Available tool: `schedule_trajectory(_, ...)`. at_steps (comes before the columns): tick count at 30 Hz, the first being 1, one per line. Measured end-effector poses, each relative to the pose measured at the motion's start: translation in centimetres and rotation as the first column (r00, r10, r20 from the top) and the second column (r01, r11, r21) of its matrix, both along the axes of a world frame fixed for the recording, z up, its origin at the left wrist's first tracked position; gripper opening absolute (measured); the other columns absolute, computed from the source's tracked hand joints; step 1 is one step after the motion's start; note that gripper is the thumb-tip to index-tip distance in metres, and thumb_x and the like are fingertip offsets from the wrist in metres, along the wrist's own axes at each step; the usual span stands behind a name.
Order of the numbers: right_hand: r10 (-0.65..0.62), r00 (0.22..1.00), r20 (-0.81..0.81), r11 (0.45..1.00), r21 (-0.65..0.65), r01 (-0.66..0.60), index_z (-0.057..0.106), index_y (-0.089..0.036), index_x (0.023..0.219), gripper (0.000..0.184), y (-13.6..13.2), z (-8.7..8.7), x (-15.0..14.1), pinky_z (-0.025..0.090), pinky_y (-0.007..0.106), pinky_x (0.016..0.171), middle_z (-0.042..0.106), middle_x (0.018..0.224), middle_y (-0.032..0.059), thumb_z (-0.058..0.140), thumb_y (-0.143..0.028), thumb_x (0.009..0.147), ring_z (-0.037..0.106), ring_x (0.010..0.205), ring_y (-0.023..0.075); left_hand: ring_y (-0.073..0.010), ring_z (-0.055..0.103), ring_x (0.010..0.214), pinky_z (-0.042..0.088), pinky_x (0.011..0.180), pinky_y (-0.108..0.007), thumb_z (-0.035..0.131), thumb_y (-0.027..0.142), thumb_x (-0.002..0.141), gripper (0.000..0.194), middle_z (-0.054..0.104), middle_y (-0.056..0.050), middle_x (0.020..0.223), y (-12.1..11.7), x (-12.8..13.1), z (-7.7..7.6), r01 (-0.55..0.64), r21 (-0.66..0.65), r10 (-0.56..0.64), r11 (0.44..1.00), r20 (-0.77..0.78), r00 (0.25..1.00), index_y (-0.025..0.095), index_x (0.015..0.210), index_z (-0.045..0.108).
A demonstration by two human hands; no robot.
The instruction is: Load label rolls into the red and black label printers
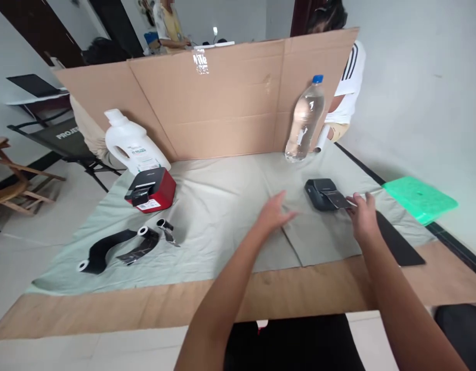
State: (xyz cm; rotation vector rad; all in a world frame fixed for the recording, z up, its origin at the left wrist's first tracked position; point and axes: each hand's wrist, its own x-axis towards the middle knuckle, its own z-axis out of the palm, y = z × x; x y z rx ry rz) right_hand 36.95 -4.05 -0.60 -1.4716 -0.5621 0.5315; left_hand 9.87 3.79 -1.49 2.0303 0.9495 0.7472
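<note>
My left hand (274, 210) hovers over the grey-green cloth (222, 206) in the middle of the table, fingers stretched out and holding nothing. My right hand (362, 214) is to the right of a small black printer (321, 193). Its fingertips pinch the dark strip (337, 199) that comes out of the printer. A red and black printer (151, 189) sits at the left. In front of it lie black ribbon rolls (106, 250), partly unrolled, and a smaller roll (165, 226).
A white jug (130, 141) and a clear water bottle (305, 121) stand before a cardboard screen (222, 98). A black flat sheet (396, 242) and a green pad (419, 198) lie at the right. One person stands behind the screen, another farther back. Folding chairs are at the left.
</note>
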Motion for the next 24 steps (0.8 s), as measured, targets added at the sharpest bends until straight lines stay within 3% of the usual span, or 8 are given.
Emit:
schedule_trajectory(1,0.017,0.998,-0.068,1.0,0.009,-0.017,0.047,-0.029,0.135,0.063,0.5,-0.3,0.3,0.039,0.057,0.116,0.071,0.12,0.0093,0.062,-0.059,0.082,0.064,0.125,0.0311,-0.0328,0.033,0.154,0.027,0.127,-0.044,0.075,0.056,0.077,0.099,0.032,-0.018,0.166,-0.2,3.2,-0.2,0.088,-0.047,-0.09,0.995,-0.039,0.995,0.017,0.157,0.033)
schedule_trajectory(4,0.104,0.962,-0.254,0.994,0.049,-0.095,0.057,-0.03,0.116,0.038,1.4,-0.6,0.6,0.042,0.051,0.116,0.075,0.111,0.0052,0.049,-0.057,0.091,0.069,0.118,0.026,-0.0392,0.019,0.158,0.021,0.128,-0.05,0.081,0.063,0.068,0.124,0.013,-0.023,0.171,0.3,9.9,-0.3,0.087,-0.14,-0.096,0.986,-0.064,0.993,0.012,0.162,0.018)
schedule_trajectory(9,0.168,0.94,-0.297,0.982,0.128,-0.136,0.066,-0.026,0.11,0.036,1.6,-0.5,-0.9,0.033,0.045,0.124,0.069,0.135,0.0049,0.044,-0.051,0.096,0.059,0.134,0.0226,-0.0424,0.036,0.15,0.027,0.124,-0.052,0.086,0.051,0.066,0.124,0.03,-0.028,0.164,0.7,12.2,0.0,0.077,-0.111,-0.074,0.991,0.028,0.997,0.009,0.16,0.017)
schedule_trajectory(12,0.2,0.927,-0.318,0.978,0.123,-0.169,0.068,-0.027,0.117,0.039,2.1,0.3,-4.3,0.028,0.044,0.127,0.062,0.146,0.0017,0.041,-0.049,0.098,0.051,0.142,0.0208,-0.0404,0.047,0.142,0.042,0.114,-0.048,0.083,0.046,0.072,0.111,0.043,-0.025,0.157,0.4,8.9,1.2,0.033,-0.132,-0.02,0.991,0.101,0.995,0.014,0.159,0.022)
schedule_trajectory(16,0.342,0.899,-0.273,0.933,0.212,-0.29,0.068,-0.025,0.125,0.049,3.0,2.0,-12.4,0.025,0.045,0.129,0.06,0.148,0.0019,0.044,-0.057,0.098,0.047,0.146,0.0214,-0.037,0.056,0.133,0.047,0.109,-0.046,0.082,0.042,0.074,0.1,0.056,-0.02,0.148,-0.6,-0.2,3.2,-0.104,-0.065,0.112,0.992,0.134,0.985,0.015,0.156,0.031)
schedule_trajectory(20,0.678,0.71,-0.188,0.733,0.236,-0.638,0.062,-0.026,0.14,0.069,1.6,1.8,-21.3,0.019,0.044,0.131,0.05,0.158,-0.0006,0.048,-0.074,0.093,0.035,0.154,0.0226,-0.0315,0.064,0.121,0.05,0.105,-0.041,0.082,0.033,0.074,0.087,0.067,-0.013,0.134,-3.2,-9.7,3.3,-0.376,-0.005,0.375,0.927,0.096,0.922,0.019,0.151,0.043)
schedule_trajectory(22,0.781,0.592,-0.201,0.623,0.182,-0.76,0.053,-0.029,0.15,0.076,0.3,0.8,-24.3,0.018,0.047,0.131,0.041,0.164,-0.0013,0.044,-0.079,0.092,0.029,0.156,0.0238,-0.0302,0.065,0.119,0.05,0.105,-0.04,0.076,0.025,0.079,0.075,0.069,-0.013,0.131,-4.3,-12.9,2.5,-0.492,0.017,0.491,0.87,0.048,0.87,0.018,0.148,0.048)
schedule_trajectory(24,0.809,0.558,-0.186,0.581,0.107,-0.807,0.045,-0.031,0.156,0.08,-0.9,-0.4,-25.9,0.016,0.051,0.131,0.031,0.168,-0.0015,0.039,-0.08,0.093,0.024,0.157,0.0251,-0.0289,0.066,0.118,0.051,0.104,-0.039,0.066,0.018,0.084,0.064,0.07,-0.014,0.129,-4.9,-14.5,1.7,-0.524,0.006,0.524,0.852,0.021,0.851,0.017,0.146,0.05)
